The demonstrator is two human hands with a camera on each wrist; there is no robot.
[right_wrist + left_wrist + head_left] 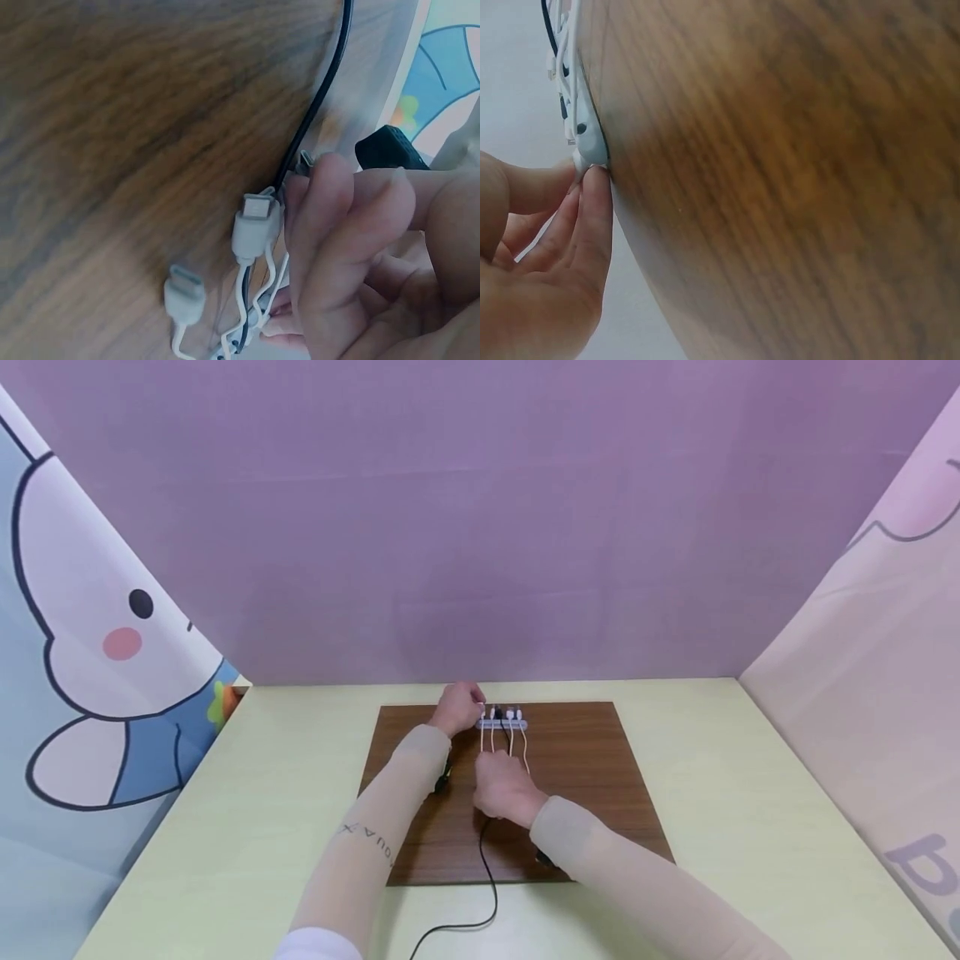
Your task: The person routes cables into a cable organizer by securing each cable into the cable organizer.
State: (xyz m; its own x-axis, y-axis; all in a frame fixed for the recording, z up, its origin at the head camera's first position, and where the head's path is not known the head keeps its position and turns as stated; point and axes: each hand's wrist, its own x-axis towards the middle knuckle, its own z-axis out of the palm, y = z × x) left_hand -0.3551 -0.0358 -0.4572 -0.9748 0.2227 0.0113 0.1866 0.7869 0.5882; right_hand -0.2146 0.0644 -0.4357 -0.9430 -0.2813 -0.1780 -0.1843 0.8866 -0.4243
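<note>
On the brown wooden board [585, 777], a pale bluish cable holder [517, 725] runs near the far edge. Several white cables and a black one pass through it, their plugs beyond it. With thumb and fingertips, my left hand [456, 708] pinches a small white piece at the holder's left end, seemingly the leftmost cable's end. My right hand [504, 785], nearer me, has its fingers curled round a white cable's lower end; a metal plug tip [305, 160] peeks out beside them. Next to that hand hang loose white plugs [255, 229]. Its palm side is partly hidden.
The black cable [491, 877] trails from under my right hand over the board's near edge onto the pale table [300, 827]. A purple backdrop [480, 568] stands behind, with printed cloth walls at both sides.
</note>
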